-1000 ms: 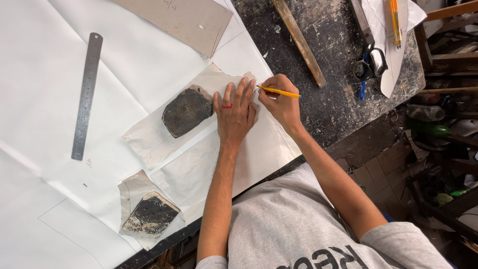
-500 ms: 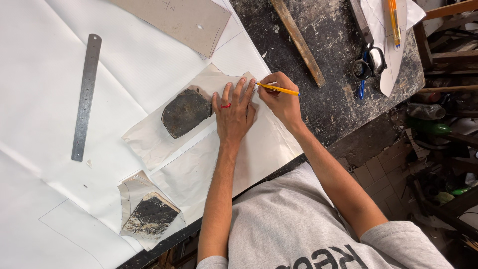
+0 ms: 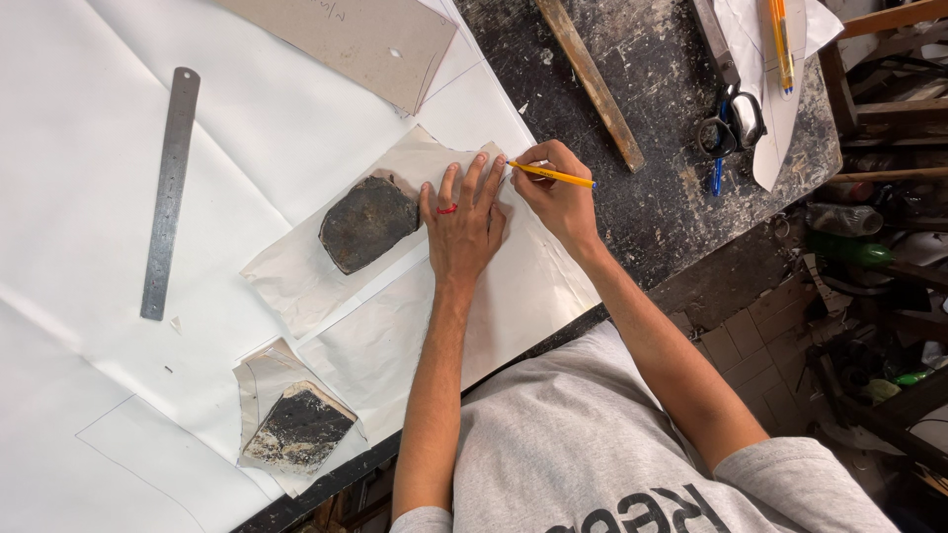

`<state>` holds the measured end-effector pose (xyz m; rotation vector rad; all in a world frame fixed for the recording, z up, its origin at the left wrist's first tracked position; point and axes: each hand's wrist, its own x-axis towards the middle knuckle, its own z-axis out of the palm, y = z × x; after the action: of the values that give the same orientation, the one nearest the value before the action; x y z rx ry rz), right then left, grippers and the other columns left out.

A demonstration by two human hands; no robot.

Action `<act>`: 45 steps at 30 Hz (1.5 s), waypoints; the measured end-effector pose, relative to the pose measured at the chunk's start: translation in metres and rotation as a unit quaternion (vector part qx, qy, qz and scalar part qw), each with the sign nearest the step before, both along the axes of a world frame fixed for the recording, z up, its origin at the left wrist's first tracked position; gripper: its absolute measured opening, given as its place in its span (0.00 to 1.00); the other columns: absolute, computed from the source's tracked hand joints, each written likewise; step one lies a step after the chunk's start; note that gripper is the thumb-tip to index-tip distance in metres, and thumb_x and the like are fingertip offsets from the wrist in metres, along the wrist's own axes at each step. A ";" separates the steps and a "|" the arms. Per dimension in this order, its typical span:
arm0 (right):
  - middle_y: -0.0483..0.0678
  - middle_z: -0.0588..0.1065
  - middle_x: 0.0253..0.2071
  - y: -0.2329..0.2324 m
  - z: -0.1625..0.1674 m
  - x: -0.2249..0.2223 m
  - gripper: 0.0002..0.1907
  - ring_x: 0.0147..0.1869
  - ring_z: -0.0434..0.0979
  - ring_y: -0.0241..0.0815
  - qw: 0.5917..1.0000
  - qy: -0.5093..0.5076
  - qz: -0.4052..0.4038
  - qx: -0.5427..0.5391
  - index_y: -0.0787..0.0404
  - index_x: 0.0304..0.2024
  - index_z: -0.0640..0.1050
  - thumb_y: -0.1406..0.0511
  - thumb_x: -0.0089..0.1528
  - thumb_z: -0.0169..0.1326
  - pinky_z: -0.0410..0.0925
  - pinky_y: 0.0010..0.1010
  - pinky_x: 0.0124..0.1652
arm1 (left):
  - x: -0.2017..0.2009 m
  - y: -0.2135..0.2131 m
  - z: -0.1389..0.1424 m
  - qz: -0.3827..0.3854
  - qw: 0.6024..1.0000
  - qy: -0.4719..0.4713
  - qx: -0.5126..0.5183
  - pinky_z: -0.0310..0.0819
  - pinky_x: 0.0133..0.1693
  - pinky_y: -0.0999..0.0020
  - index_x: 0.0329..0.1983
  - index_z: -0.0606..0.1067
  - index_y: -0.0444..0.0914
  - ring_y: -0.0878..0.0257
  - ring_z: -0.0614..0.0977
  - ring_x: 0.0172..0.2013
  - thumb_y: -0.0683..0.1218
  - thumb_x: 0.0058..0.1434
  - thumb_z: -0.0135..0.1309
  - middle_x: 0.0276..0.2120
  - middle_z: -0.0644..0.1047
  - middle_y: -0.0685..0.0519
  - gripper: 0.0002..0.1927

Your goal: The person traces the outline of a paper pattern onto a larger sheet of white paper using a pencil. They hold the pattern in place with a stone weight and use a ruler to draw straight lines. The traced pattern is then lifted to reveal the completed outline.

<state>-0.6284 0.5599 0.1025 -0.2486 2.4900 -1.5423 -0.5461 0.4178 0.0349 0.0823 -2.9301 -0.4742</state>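
My left hand (image 3: pixel 464 222) lies flat with its fingers (image 3: pixel 472 183) spread wide, gripping nothing, just pressing down the cream paper pattern piece (image 3: pixel 296 271) so it cannot slide on the big white sheet (image 3: pixel 89 89) covering the table (image 3: pixel 671 89). A dark, flat stone weight (image 3: pixel 367 222) sits on the same piece, touching the thumb side of those fingers, for the same reason: it pins the paper. My right hand (image 3: pixel 555 197) has its fingers closed around a yellow pencil (image 3: pixel 553 176), the tip set at the pattern's edge just beyond my left fingertips, so the line follows the paper where it is held firmest.

Well away past my left thumb lies a steel ruler (image 3: pixel 170 192). Back near my left elbow a second dark weight (image 3: pixel 299 427) rests on another paper piece. Beyond my right fingers are a wooden stick (image 3: pixel 590 84) and black-handled scissors (image 3: pixel 731 123) on the bare dark table. A tan cardboard template (image 3: pixel 346 39) lies beyond my fingertips.

Compared with half a second ago, almost nothing differs: both hands, the pencil and the weights sit where they were.
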 end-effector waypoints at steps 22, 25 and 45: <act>0.53 0.80 0.43 -0.012 -0.003 0.031 0.07 0.49 0.86 0.44 0.998 -0.004 0.025 -0.063 0.67 0.41 0.74 0.72 0.65 0.60 0.78 0.30 0.47 | -0.001 -0.004 0.000 0.016 0.992 0.033 0.121 0.50 0.71 0.43 0.58 0.75 0.48 0.59 0.67 0.68 0.41 0.67 0.52 0.68 0.69 0.70 0.16; 0.52 0.80 0.41 -0.012 -0.005 0.029 0.07 0.48 0.86 0.43 0.998 -0.015 0.000 -0.054 0.66 0.42 0.74 0.72 0.65 0.60 0.78 0.29 0.44 | -0.001 -0.003 -0.002 0.020 0.993 0.033 0.114 0.50 0.72 0.44 0.55 0.77 0.49 0.60 0.68 0.68 0.40 0.67 0.51 0.67 0.70 0.70 0.16; 0.51 0.78 0.44 -0.015 -0.001 0.048 0.07 0.52 0.85 0.43 0.996 -0.017 0.022 -0.086 0.68 0.43 0.74 0.74 0.64 0.60 0.79 0.29 0.50 | 0.000 -0.011 0.014 -0.001 0.983 0.102 0.151 0.54 0.72 0.46 0.58 0.74 0.45 0.59 0.68 0.69 0.35 0.66 0.51 0.69 0.70 0.60 0.19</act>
<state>-0.5809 0.5454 0.1015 -0.2986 2.3121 -1.7292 -0.5465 0.4073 0.0488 0.0642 -2.6379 -0.8701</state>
